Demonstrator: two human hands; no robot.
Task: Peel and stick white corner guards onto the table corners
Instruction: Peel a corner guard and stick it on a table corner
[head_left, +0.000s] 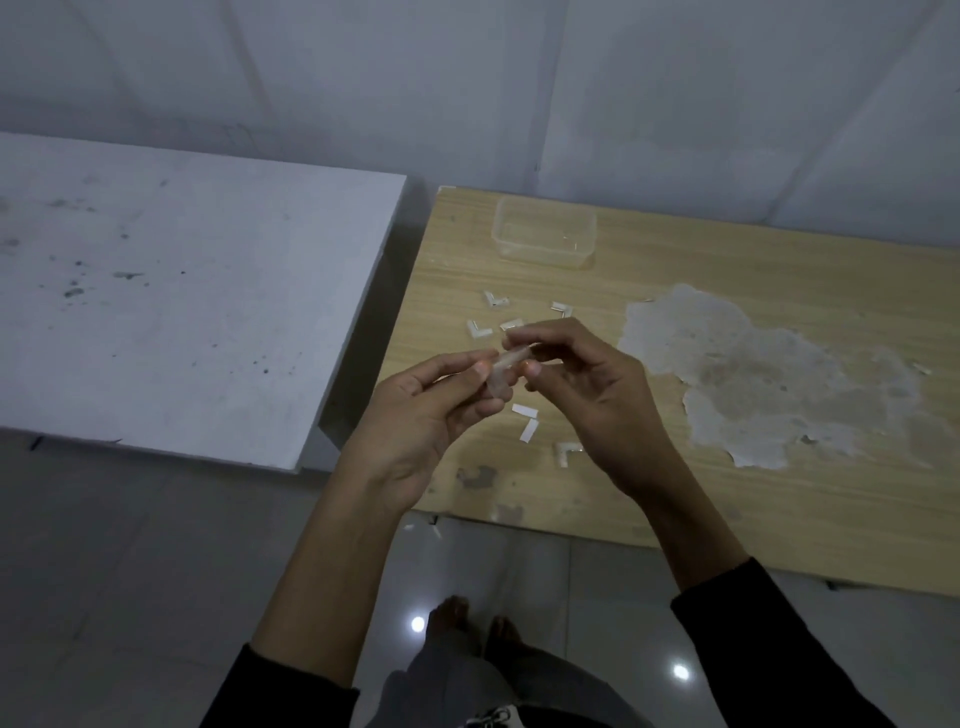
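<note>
Both hands meet above the near-left part of the wooden desk (779, 499), working on one translucent white corner guard (506, 366). The left hand (431, 415) holds the guard from below and the left, its thumb and fingers (480, 370) closed on the guard's lower portion. The right hand (587, 384) comes in from the right; its thumb and forefinger are pinched at the guard's upper end, the remaining fingers curled loosely beneath. The guard lies slanted between the two sets of fingertips, lifted off the desk surface, and it is blurred, so whether a backing strip is lifting from it cannot be told.

On the desk beyond the hands, toward the far-left corner, lie several loose L-shaped corner guards (478, 328), spread near one another but apart. A further one (566, 451) rests closer to the near edge, just below the right wrist. Two small white paper strips (527, 422) lie flat on the desk directly beneath the hands, almost touching at one end.

A clear plastic container (543, 233) stands near the far edge of the desk, close to its far-left corner, well apart from the hands. To the right, a large patch where the wood veneer has peeled away (753, 379) shows a pale grey underlayer. To the left of the desk, separated by a narrow gap, stands a white desk (171, 291) with dark smudges on top. Dark sleeves (769, 639) cover both forearms partway.
</note>
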